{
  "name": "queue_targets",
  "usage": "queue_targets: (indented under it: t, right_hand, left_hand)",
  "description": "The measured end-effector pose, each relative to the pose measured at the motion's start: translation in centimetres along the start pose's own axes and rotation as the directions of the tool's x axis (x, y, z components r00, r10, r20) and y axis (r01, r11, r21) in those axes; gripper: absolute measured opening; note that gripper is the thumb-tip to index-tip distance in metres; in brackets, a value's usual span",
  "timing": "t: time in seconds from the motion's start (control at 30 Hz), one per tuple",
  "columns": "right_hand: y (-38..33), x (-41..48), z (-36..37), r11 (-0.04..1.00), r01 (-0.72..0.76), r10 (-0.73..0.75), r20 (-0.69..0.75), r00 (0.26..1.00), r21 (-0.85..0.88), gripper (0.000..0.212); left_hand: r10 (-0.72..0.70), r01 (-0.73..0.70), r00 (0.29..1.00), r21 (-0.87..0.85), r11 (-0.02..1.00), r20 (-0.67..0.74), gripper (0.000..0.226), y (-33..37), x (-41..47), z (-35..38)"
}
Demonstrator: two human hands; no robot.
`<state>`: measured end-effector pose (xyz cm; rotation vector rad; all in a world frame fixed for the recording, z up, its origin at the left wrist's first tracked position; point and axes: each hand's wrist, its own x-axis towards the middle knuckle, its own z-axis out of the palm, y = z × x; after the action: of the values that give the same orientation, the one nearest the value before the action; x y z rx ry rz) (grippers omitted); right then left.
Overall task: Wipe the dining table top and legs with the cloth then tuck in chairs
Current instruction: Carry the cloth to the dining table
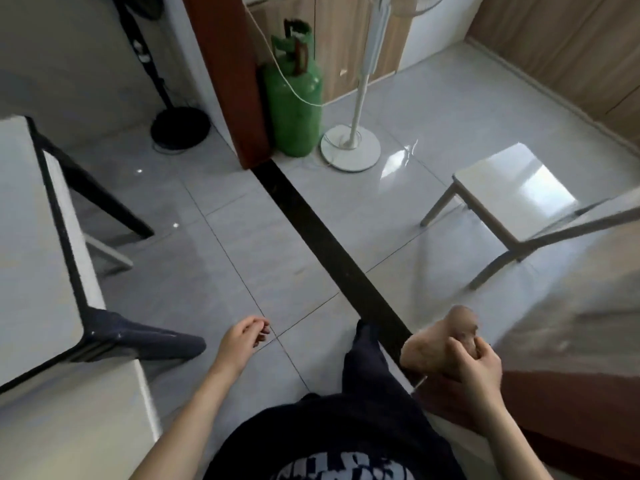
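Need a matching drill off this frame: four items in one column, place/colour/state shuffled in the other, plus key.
Things:
1. cloth
2. gas cylinder
3. dining table
4. chair

Descriptions:
A. white top with a black edge, at the left of the view
B. green, standing upright
C. bunched in the grip of the right hand
D. pale seat, at the right of the view

Pairs: 1-C, 2-B, 3-A, 4-D
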<state>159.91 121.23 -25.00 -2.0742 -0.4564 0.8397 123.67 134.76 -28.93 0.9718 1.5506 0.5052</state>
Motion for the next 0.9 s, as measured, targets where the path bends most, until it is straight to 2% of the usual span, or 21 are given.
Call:
queue_targets:
  t: [0.13,0.23,0.37,0.53,0.67,0.9]
  right_hand:
    - [-5.8,9.8,2.5,0.996,0.052,-0.043,0.140,0.989,-0.066,0.011]
    - [-11.0,15.2,5.5,0.988,0.099,-0.064,0.273,0.960,-0.118,0.005]
    - [-17.7,20.0,11.6,0.955,0.239,-0.128,0.484,0.866,-0.174,0.012]
    - [-23.7,22.7,20.8,0.877,0.412,-0.146,0.682,0.717,-0.246,0.010]
    - [-26.8,23.7,28.6,0.799,0.540,-0.171,0.761,0.626,-0.266,0.008]
    - [-32.7,24.5,41.7,0.730,0.618,-0.194,0.778,0.598,-0.292,0.018]
  left_hand:
    - [-0.063,0.044,0.985,-0.116,0.992,-0.163,0.024,2.7,3.1,3.0]
    - [-0.159,0.089,0.940,-0.233,0.968,-0.302,0.027,4.3,3.8,4.5]
    - [-0.299,0.130,0.865,-0.396,0.909,-0.404,0.023,5.0,3.8,5.0]
    - [-0.455,0.146,0.724,-0.529,0.836,-0.518,0.026,4.7,3.4,5.1]
    - [-0.525,0.070,0.657,-0.649,0.757,-0.541,0.021,5.6,5.2,4.3]
    - [-0.539,0.010,0.618,-0.679,0.734,-0.573,0.020,7.7,13.3,-5.3]
